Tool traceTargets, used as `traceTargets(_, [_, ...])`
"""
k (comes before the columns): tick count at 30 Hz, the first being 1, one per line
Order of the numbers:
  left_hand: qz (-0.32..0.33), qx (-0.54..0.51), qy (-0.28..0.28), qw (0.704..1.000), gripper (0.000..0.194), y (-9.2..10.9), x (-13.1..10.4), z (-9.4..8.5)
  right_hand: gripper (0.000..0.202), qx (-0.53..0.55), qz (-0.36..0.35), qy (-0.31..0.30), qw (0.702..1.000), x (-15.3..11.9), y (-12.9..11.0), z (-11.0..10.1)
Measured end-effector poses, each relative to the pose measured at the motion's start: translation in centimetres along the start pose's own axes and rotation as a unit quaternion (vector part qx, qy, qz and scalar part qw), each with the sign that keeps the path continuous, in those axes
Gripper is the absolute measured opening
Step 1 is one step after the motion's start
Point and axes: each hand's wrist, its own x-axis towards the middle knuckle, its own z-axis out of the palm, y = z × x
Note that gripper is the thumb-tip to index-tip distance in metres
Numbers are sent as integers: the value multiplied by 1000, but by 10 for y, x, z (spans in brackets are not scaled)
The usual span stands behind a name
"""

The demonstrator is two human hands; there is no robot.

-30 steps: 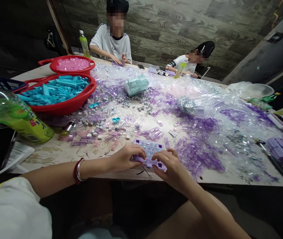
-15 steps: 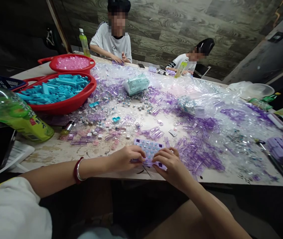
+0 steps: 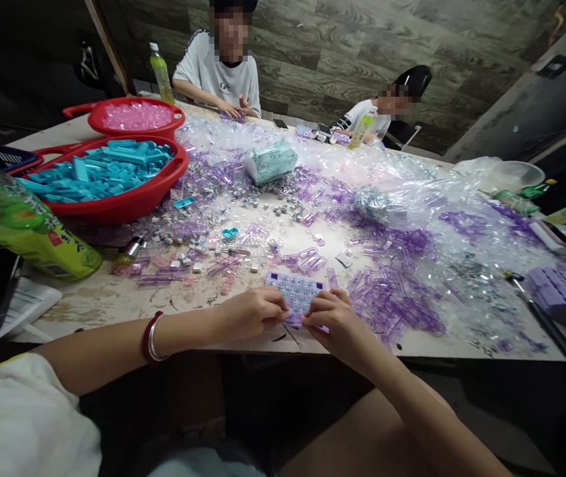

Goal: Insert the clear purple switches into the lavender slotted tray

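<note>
A purple plate [image 3: 297,289] with rows of small blue and clear pieces lies near the front edge of the table. My left hand [image 3: 259,311] is closed at the plate's left side, its fingertips on the lower left part. At the lower right of the plate my right hand [image 3: 327,314] is closed too, thumb and fingers pressed together on the edge. The fingers hide both lower corners. Just to the right, loose transparent purple pieces [image 3: 405,301] lie in a heap.
Red colanders hold teal pieces [image 3: 107,171] and pink pieces [image 3: 136,116] at left. A green bottle [image 3: 39,225] stands tilted beside them. A teal packet [image 3: 270,163] lies mid-table. A black-handled tool [image 3: 549,324] and purple blocks [image 3: 564,298] are at right. Two people sit across.
My right hand's fingers have drawn together onto the plate's lower right edge, where they were more spread before. The view has shifted slightly.
</note>
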Motion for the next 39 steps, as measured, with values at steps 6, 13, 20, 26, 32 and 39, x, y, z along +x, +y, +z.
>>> traceTargets(6, [-3, 9, -5, 1000, 27, 4, 2, -1, 28, -27, 5, -38, 999, 6, -6, -1])
traceTargets(13, [-9, 85, -2, 996, 33, 8, 0, 4, 31, -109, 38, -8, 993, 3, -20, 6])
traceTargets(20, [-16, 232, -46, 972, 26, 31, 2, 10, 17, -186, 93, 93, 974, -16, -43, 29])
traceTargets(26, [-67, 260, -6, 963, 20, 53, -8, 19, 45, -174, 117, 107, 972, -47, -52, 46])
traceTargets(32, [-97, 222, 46, 969, 17, 52, -26, 16, 55, -142, 82, 69, 984, -66, -52, 46])
traceTargets(39, [-29, 181, 27, 983, 19, 42, 3, -2, 36, -171, 217, 136, 951, -26, 20, -12])
